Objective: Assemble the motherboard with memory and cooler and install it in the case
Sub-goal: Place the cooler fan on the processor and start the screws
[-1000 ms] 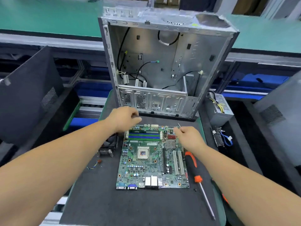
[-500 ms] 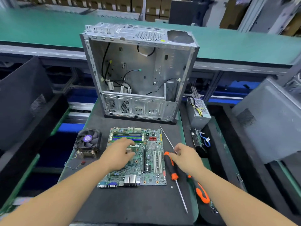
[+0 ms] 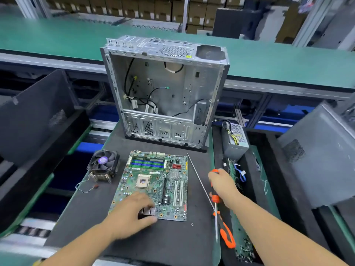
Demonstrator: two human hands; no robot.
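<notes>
The motherboard [image 3: 153,184] lies flat on the dark mat of the desk [image 3: 92,212], in front of the open case [image 3: 165,93]. It is a green board with blue and green memory sticks [image 3: 148,163] seated across its far end, a square processor socket [image 3: 142,181] bare in the middle, white and black expansion slots on its right half and a small red heat sink near the far right corner. The left hand [image 3: 132,214] rests on the board's near left corner, its fingers [image 3: 148,203] curled over the metal port block there and its thumb at the board's edge; the hand is blurred and hides that corner. The right hand [image 3: 222,186] grips the orange and black handle of a screwdriver [image 3: 215,200], just right of the board. A thin metal rod [image 3: 197,177] lies between board and hand, and I cannot tell whether it belongs to that tool. A second orange-handled tool [image 3: 226,237] lies nearer, partly under the forearm.

The cooler [image 3: 102,166], a black fan on a finned block, stands on the mat left of the board, its wire trailing toward the near side. The case stands upright, its side off, with only loose black cables and small connectors inside. A power supply [image 3: 235,141] sits right of the case in a black tray [image 3: 269,169]. Both forearms are cut off by the lower edge.
</notes>
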